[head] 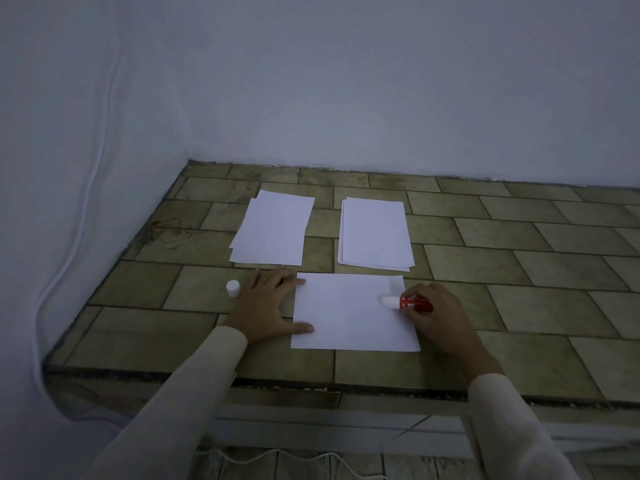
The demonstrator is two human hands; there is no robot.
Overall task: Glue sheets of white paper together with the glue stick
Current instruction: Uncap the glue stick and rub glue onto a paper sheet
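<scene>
A pale wall [346,81] fills the upper half of the view and bends round the left side, where a thin white cable [93,174] runs down it. Below the wall lies a worn surface of tan tiles [519,237], its front edge chipped. Toward the back of the tiles are 2 loose stacks of white paper, well apart from the wall: the left stack [273,230], with sheets fanned slightly out of line, and the right stack [375,233], which is squarer, with a strip of bare tile between them. Nearer the person lies 1 single sheet [346,317], flat and lengthwise. The left hand [266,306], in a cream sleeve, lies flat beside it with its fingers spread, and the forefinger and thumb touch the sheet's left edge. The right hand [440,313] curls round the red glue stick [415,303]. The stick's white tip points left over the right part of the sheet; whether it touches the paper is unclear. A small white cap [233,289] stands upright on the tile just left of the left hand.
</scene>
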